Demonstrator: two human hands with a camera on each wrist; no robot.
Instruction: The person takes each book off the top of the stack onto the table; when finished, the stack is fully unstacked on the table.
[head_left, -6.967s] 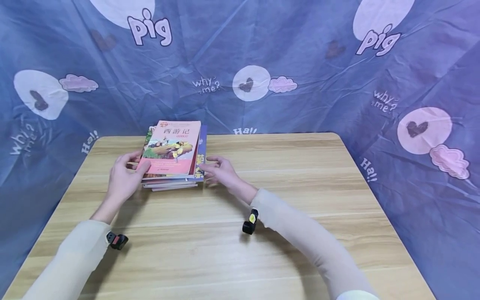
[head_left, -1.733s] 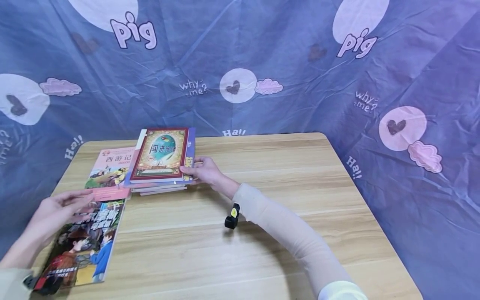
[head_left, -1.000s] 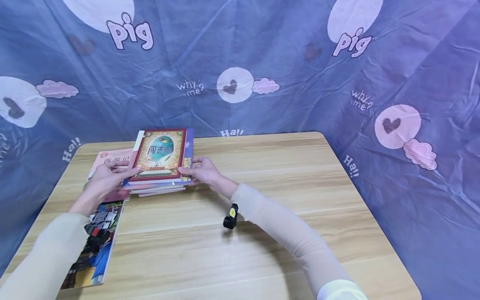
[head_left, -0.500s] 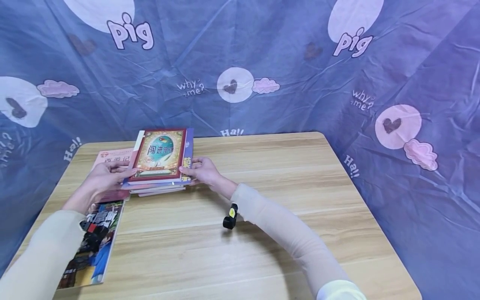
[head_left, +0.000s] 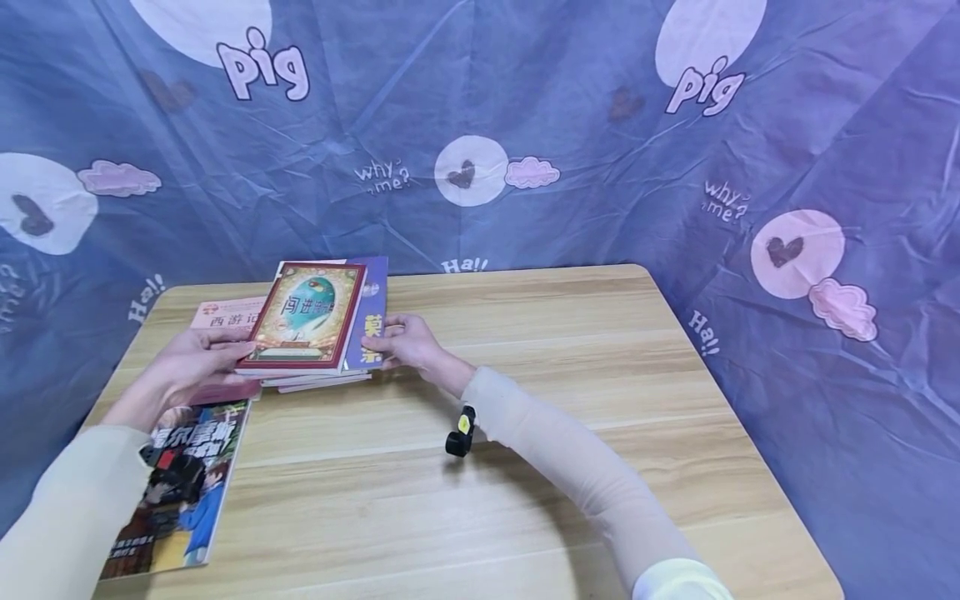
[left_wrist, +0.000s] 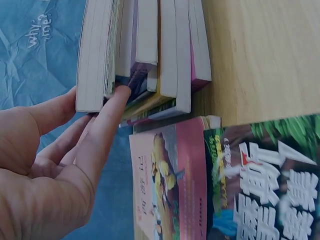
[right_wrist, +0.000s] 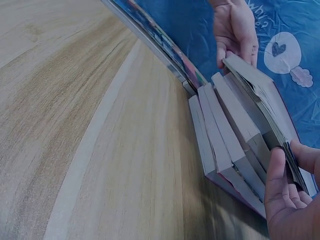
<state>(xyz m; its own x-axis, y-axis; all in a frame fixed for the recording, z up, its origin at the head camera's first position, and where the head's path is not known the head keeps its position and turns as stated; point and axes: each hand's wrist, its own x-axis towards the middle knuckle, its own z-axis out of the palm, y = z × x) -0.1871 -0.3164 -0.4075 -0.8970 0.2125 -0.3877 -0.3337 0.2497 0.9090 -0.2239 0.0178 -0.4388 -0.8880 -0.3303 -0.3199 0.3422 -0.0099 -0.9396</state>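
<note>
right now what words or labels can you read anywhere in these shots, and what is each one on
"pig": backdrop cloth, twice, upper left and upper right.
"why me?": the cloth, centre and right.
"Ha!!": the cloth, along the table edge.
"西游记": pink book lying by the left hand.
"闯进": red-bordered book that the left hand lifts; remaining characters blurred.
Purple book by the right hand: characters unclear.
Comic-cover book: large title blurred.
</note>
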